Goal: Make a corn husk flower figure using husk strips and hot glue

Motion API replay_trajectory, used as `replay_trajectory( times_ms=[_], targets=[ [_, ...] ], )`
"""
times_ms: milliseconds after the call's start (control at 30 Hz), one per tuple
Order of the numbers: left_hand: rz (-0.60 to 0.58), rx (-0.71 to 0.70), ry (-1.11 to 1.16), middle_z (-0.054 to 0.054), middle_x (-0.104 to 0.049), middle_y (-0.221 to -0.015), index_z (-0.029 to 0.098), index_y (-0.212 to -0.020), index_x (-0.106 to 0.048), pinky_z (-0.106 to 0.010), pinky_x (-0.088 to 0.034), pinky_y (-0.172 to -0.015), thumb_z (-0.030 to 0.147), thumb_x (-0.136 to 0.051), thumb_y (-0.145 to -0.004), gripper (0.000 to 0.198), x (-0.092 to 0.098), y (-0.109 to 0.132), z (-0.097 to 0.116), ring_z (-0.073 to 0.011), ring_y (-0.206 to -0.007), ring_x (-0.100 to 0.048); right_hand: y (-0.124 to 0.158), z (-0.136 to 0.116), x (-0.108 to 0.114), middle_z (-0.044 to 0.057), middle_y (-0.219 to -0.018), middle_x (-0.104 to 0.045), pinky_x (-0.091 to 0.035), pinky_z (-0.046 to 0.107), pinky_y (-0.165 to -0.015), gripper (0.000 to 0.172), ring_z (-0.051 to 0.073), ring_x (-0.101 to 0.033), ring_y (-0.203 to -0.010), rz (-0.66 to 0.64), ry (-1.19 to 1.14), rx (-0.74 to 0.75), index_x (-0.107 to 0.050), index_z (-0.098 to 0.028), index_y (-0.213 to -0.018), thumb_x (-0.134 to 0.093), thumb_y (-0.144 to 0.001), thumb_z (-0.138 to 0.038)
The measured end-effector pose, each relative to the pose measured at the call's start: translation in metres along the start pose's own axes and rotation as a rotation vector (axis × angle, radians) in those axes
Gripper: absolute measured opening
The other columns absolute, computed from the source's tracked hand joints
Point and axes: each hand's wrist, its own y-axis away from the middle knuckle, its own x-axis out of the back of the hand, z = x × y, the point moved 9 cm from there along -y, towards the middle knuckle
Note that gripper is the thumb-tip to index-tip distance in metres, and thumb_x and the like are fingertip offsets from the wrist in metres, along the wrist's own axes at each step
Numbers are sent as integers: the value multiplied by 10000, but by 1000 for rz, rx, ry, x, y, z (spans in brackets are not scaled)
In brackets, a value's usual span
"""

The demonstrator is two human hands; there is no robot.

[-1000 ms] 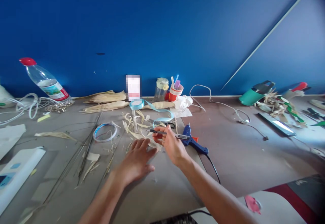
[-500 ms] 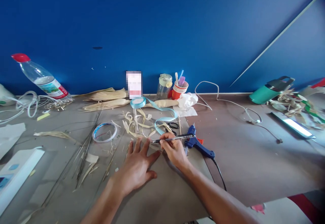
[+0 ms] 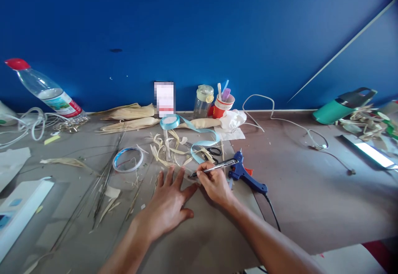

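My left hand (image 3: 170, 205) lies flat with its fingers spread on the grey-brown table covering (image 3: 199, 245). Closed around a dark pen (image 3: 217, 166) is my right hand (image 3: 216, 185); the pen's tip points left, close to the left fingertips and down at the surface. Beyond the hands, pale dried husk strips (image 3: 160, 151) lie scattered with a light blue ribbon (image 3: 205, 141) running from its spool (image 3: 170, 121). Black-handled scissors (image 3: 214, 150) lie partly hidden behind the right hand. A blue glue gun (image 3: 247, 176) rests just right of the pen.
A roll of tape (image 3: 127, 159) and thin dark stems (image 3: 107, 183) lie to the left. Along the blue wall stand a tilted bottle (image 3: 59, 100), a clear jar (image 3: 203, 102) and red paper cups (image 3: 223, 106). A green flask (image 3: 329, 110) and a lit phone (image 3: 370, 151) are at right.
The pen tip has shifted slightly right and down, away from the left fingertips, with my right hand. My left hand stays flat. The whole view has moved a little.
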Motion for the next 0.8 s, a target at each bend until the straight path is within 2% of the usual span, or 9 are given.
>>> replay_trajectory(
  times_ms=[800],
  targets=[
    [29, -6, -13, -53, -117, -1532, 437, -1328, -368, -672, -73, -1022, 381, -686, -687, 718, -3, 0, -2, -424, -1368, -26, 1, 4, -6, -8, -637, -534, -355, 231, -561, 116, 132, -486, -598, -47, 28, 46, -565, -178, -733, -472, -793, -214]
  ],
)
